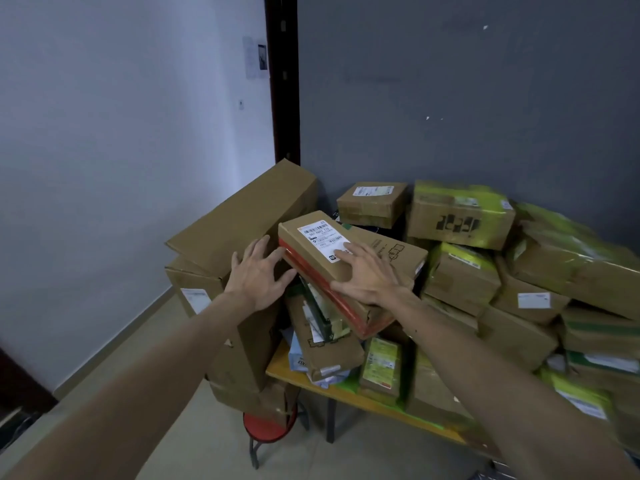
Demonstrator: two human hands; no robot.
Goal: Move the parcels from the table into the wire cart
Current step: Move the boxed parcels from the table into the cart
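Note:
A long flat brown parcel (388, 252) with a white label and red tape along its side lies tilted on top of the heap on the wooden table (349, 398). My right hand (363, 275) rests on its top face with fingers spread, partly covering the label. My left hand (258, 273) is spread open at the parcel's left end, fingertips at the red-taped edge. Many other cardboard parcels, several wrapped in green tape (460, 216), cover the table. No wire cart is in view.
Large brown boxes (239, 216) lean and stack left of the table, above a red stool (266, 427). A grey wall stands behind the heap, a white wall on the left, a dark door frame (282, 81) between them. Tiled floor lies at the lower left.

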